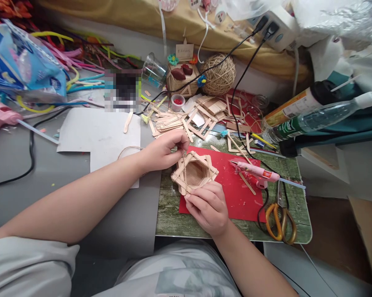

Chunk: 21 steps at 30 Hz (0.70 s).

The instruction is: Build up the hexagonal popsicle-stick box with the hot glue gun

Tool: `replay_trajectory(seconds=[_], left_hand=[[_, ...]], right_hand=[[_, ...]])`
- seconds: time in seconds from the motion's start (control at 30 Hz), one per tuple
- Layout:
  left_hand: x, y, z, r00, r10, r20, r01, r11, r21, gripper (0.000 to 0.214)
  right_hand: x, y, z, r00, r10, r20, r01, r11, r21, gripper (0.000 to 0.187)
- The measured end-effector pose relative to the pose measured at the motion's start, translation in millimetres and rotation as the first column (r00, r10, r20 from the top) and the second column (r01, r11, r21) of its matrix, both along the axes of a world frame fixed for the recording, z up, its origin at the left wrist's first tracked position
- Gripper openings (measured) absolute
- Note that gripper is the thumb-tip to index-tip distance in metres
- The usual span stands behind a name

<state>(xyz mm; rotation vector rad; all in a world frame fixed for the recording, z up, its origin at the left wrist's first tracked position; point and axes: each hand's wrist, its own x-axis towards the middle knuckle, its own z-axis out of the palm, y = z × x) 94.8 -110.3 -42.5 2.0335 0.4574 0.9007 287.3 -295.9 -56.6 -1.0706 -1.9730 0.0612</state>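
Note:
A hexagonal basket of stacked wooden craft sticks (195, 172) stands on a red mat (238, 194). My left hand (164, 150) is at its far-left corner, fingers pinched on a thin twine strand (130, 149) that runs across the sticks. At the basket's near edge my right hand (208, 208) curls its fingers and presses on the sticks there.
A pink glue gun (256, 173) lies on the mat's right, orange-handled scissors (280, 220) below it. Loose craft sticks (186, 117), a twine ball (218, 75), a small stick house (181, 78), a bottle (312, 117) and pipe cleaners (77, 70) crowd the back. White paper (99, 134) lies left.

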Motion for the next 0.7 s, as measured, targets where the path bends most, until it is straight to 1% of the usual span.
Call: replay_trajectory(seconds=[0.13, 0.4, 0.5, 0.63, 0.7], left_hand=[[-0.2, -0.3, -1.0, 1.0, 0.006, -0.004, -0.006, 1.0, -0.005, 0.021], [-0.8, 0.8, -7.4, 1.0, 0.002, -0.015, -0.003, 0.999, -0.048, 0.023], [-1.2, 0.9, -8.3, 1.0, -0.011, 0.004, 0.012, 0.995, -0.101, 0.022], [-2.5, 0.3, -8.5, 0.995, -0.021, 0.097, 0.043, 0.974, -0.224, 0.017], [-3.2, 0.2, -8.5, 0.993, -0.026, 0.118, 0.056, 0.963, -0.264, 0.016]], right_hand=[[-0.1, 0.8, 1.6, 1.0, 0.002, 0.003, -0.002, 1.0, 0.021, 0.04], [0.3, -0.6, 0.1, 1.0, -0.008, 0.016, 0.008, 1.0, -0.021, 0.033], [0.9, -0.7, -0.6, 1.0, -0.015, 0.021, 0.015, 1.0, -0.018, 0.031], [1.5, -0.6, -0.8, 1.0, -0.013, 0.019, 0.014, 1.0, -0.019, 0.03], [1.6, -0.3, -0.4, 1.0, -0.006, 0.016, 0.006, 1.0, -0.015, 0.03]])
